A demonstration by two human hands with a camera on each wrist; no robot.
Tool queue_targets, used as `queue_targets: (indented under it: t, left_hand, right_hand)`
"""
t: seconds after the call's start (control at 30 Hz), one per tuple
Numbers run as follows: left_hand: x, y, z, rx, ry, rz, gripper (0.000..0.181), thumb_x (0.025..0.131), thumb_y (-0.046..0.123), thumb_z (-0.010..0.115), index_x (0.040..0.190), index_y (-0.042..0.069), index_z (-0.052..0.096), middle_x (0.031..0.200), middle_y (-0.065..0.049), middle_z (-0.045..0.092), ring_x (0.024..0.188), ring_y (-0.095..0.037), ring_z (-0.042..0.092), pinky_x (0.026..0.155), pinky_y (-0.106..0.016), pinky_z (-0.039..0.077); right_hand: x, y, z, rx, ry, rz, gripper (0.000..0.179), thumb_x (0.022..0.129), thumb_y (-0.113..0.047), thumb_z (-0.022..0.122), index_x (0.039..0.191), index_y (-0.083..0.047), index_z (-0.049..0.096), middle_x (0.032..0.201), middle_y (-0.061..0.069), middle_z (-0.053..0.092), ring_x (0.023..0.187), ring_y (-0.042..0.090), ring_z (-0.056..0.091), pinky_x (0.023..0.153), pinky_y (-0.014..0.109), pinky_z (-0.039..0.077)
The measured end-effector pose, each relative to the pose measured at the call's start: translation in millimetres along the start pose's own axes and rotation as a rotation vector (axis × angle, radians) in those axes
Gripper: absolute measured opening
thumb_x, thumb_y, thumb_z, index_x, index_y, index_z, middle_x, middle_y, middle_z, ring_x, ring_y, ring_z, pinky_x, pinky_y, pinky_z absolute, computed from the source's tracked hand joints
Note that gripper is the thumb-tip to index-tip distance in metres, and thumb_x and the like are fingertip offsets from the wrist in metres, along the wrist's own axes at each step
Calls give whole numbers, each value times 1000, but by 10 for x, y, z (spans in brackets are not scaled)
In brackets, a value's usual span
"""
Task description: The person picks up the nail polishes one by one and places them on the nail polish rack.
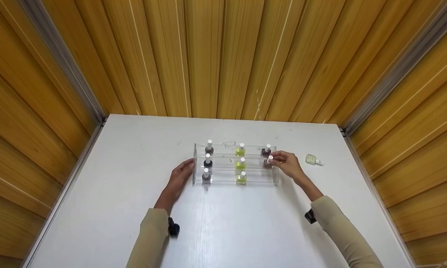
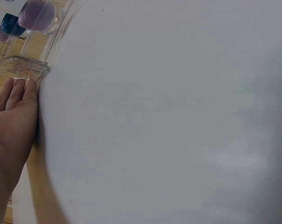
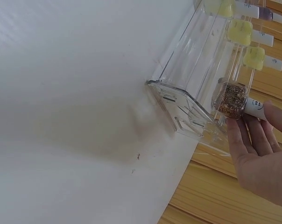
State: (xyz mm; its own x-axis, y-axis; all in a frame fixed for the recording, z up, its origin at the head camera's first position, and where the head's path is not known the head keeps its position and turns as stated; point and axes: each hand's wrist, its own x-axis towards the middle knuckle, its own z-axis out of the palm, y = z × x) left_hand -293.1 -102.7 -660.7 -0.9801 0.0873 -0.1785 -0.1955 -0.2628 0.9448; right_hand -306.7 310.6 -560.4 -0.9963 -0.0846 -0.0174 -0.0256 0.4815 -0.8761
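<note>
A clear acrylic rack with three tiers holds several nail polish bottles with white caps. In the middle tier at the right end, my right hand pinches the white cap of a glitter nail polish bottle between thumb and fingers. The right wrist view shows its coppery flakes. My left hand rests against the rack's left end panel, its fingers extended along it. Yellow bottles line the middle column, dark ones the left. Behind the pinched bottle, another dark bottle stands in the back tier.
A pale nail polish bottle lies on its side on the white table, right of my right hand. Wood-patterned panels rise behind the table and along both sides, with grey metal posts at the corners.
</note>
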Motion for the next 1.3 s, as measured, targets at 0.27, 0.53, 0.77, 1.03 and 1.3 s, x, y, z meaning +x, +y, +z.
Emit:
queue_targets:
  t: [0.27,0.53,0.77,1.03,1.3]
  left_hand:
    - [6,-5,13,-17,11,10,48,101,22,66,145,6,56,149,-14,57,137,-18,53,113,-23,42]
    - [-8,-3,18,-23,11,3,50,101,23,67,146,6,55,151,-14,56,143,-23,48,121,-31,36]
    - [12,-27,12,-41,17,27,48,101,19,66,144,1,55,149,-18,56,135,-18,54,105,-17,46]
    - [17,-25,25,-24,16,8,51,101,23,67,146,3,54,152,-16,54,144,-23,46,122,-32,35]
    - [24,-18,21,-40,17,-5,52,99,23,70,145,5,55,152,-14,54,146,-25,45,125,-37,32]
  right_hand:
    - [-28,44,10,-16,-23,-22,28,94,-8,74,118,5,69,114,23,75,97,9,72,77,12,54]
    - [-28,81,42,0,-27,-51,28,92,-7,75,116,7,69,112,25,75,94,7,72,76,11,54]
    - [-19,85,27,2,-58,-73,30,93,-9,75,118,7,70,113,24,75,94,5,72,77,12,55]
    - [-50,44,-160,65,-75,-118,35,95,-8,73,124,10,67,123,30,69,101,10,74,83,12,57]
    - [-44,229,-609,68,64,2,35,102,-15,64,124,13,64,111,27,74,87,5,75,76,20,62]
